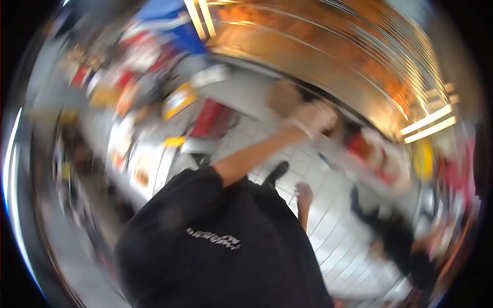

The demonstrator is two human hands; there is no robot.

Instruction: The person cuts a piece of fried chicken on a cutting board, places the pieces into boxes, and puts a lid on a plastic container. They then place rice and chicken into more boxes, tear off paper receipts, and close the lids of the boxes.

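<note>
The picture is tilted and badly smeared by motion. Neither my left hand nor my right hand shows. Another person in a black T-shirt [221, 241] with small white lettering fills the lower middle, seen from close by. That person's bare arm reaches up and to the right, ending in a pale hand [316, 117]; whether it holds anything is too blurred to tell. Their other hand [304, 196] hangs low beside the shirt.
A white tiled floor [349, 241] runs to the right. Blurred counters or shelves with colourful goods [133, 102] line the left, with a red object [210, 118] near them. Orange panelling with light strips [328, 46] curves across the top. A dark figure [405, 246] stands at the right.
</note>
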